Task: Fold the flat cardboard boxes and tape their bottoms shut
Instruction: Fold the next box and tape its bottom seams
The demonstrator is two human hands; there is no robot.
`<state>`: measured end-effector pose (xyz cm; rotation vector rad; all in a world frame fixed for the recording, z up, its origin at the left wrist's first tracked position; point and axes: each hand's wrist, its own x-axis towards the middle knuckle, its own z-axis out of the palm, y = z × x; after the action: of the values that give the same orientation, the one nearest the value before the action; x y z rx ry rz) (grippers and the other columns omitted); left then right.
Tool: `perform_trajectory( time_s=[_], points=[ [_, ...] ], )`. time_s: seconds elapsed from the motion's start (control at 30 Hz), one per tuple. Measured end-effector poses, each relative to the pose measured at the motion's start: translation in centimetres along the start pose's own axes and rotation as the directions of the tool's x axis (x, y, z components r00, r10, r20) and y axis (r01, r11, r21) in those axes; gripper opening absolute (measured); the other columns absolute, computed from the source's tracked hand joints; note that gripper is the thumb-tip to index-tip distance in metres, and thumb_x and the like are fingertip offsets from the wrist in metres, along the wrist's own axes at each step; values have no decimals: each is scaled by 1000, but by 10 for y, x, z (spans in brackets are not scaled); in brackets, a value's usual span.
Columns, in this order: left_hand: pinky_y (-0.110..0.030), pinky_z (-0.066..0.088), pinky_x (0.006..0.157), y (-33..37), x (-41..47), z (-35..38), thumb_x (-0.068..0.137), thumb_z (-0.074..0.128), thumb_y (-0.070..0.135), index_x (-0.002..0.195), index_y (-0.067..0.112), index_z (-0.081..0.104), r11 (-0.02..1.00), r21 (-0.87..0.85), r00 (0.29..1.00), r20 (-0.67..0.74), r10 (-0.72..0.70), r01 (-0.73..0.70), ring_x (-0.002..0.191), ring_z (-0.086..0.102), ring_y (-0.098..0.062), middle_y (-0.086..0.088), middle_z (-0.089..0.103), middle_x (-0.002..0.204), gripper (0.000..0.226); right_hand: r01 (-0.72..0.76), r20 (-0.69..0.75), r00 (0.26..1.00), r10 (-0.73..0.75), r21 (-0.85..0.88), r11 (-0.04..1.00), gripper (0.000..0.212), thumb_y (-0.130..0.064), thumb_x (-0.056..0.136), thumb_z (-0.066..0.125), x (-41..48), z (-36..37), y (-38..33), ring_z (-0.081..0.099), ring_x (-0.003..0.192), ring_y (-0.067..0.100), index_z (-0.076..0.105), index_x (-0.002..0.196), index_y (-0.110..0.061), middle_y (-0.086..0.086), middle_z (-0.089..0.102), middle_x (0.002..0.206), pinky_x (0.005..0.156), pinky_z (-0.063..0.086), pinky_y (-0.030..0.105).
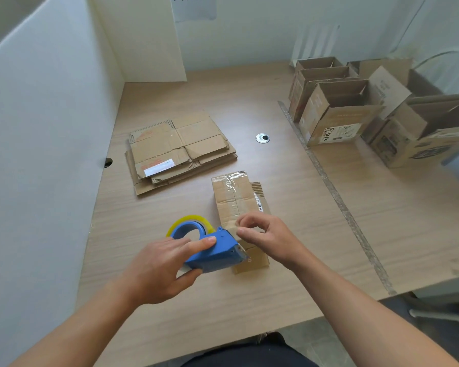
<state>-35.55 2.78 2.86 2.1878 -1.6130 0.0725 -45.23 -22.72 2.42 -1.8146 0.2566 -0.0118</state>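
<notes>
left hand point(167, 266): clamped round the blue tape dispenser point(217, 250), thumb under its body and fingers over the top, at the near middle of the worktop point(276, 300).
right hand point(270, 237): fingers curled, tips pinching the clear tape point(229, 192) at the near end of the small box point(243, 197).
tape dispenser: tilted, its front end touching the near end of the small box; a yellowish tape roll point(188, 219) sits at its back.
small box: folded up, lying on the worktop between the hands and the flat stack, with clear tape running along the seam of its upper face.
flat boxes point(180, 152): an unfolded stack lying on the worktop beyond the small box, to the left.
folded boxes point(334, 112): a group standing open-topped at the far right of the worktop, well apart from the hands.
tape strip point(329, 186): stuck along the worktop, running from far to near, left of the folded boxes.
cable hole point(262, 138): round, with a metal rim, between the flat boxes and the folded boxes.
partition point(37, 128): white panel along the left side.
</notes>
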Motion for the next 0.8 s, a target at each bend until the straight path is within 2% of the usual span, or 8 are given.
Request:
perform_trajectory(
  time_s=[0.07, 0.17, 0.3, 0.4, 0.43, 0.57, 0.73, 0.8],
  points=[
    [-14, 36, 66, 5, 2, -1, 100, 42, 49, 146, 29, 39, 999, -33, 999, -31, -12, 11, 73, 49, -8, 16, 61, 97, 50, 19, -39, 999, -15, 90, 996, 19, -19, 86, 77, -2, 1, -1, 65, 100, 13, 66, 75, -9, -6, 70, 99, 92, 51, 34],
    [-11, 33, 69, 10, 2, 3, 92, 56, 43, 148, 35, 35, 993, -106, 997, -59, -53, 46, 74, 52, -8, 14, 64, 101, 60, 45, -104, 994, -26, 188, 981, 22, -16, 85, 77, -3, 6, -3, 66, 98, 14, 64, 68, -14, -6, 70, 95, 92, 51, 40],
    [-16, 41, 67, 11, 2, 1, 98, 43, 55, 152, 45, 24, 989, -133, 996, -50, -67, 60, 73, 59, -12, 6, 71, 103, 58, 19, -80, 997, 2, 258, 966, 24, -23, 85, 73, -3, 12, -7, 60, 80, 19, 59, 78, -5, 10, 64, 82, 76, 51, 46],
    [-12, 36, 70, 11, 5, -1, 99, 42, 56, 152, 44, 26, 989, -134, 997, -42, -61, 55, 73, 56, -11, 7, 70, 102, 57, -5, -41, 999, 19, 325, 946, 19, -11, 89, 71, -5, 9, -13, 61, 76, 17, 57, 90, 2, 6, 62, 79, 74, 49, 43],
    [-11, 35, 71, 11, 5, -2, 99, 42, 56, 152, 43, 28, 990, -133, 997, -44, -59, 53, 73, 56, -10, 7, 70, 102, 56, -7, -36, 999, 20, 332, 943, 16, -6, 89, 71, -6, 7, -16, 62, 77, 16, 60, 98, -2, 5, 62, 80, 76, 51, 41],
    [-10, 35, 72, 12, 5, -7, 98, 44, 54, 150, 39, 32, 990, -128, 998, -34, -60, 55, 74, 53, -8, 8, 70, 101, 55, -61, 28, 998, 54, 330, 942, 49, -5, 88, 73, -4, -2, -21, 67, 87, 13, 59, 129, -27, 1, 62, 81, 92, 56, 34],
    [-5, 34, 77, 11, 4, -8, 87, 59, 43, 150, 40, 32, 990, -122, 998, 7, -62, 63, 80, 55, -8, 10, 69, 106, 68, -92, 66, 994, 83, 152, 984, 8, -9, 89, 72, -1, -6, -29, 66, 86, 9, 74, 95, -14, -2, 71, 87, 88, 55, 31],
    [-7, 37, 76, 8, 2, -9, 84, 60, 42, 150, 46, 29, 984, -145, 995, 21, -97, 99, 85, 58, -8, 10, 69, 112, 73, -86, 35, 996, 81, 154, 984, 6, -7, 89, 70, -2, -5, -30, 65, 83, 6, 72, 89, -13, -3, 71, 84, 84, 52, 27]
  ],
)
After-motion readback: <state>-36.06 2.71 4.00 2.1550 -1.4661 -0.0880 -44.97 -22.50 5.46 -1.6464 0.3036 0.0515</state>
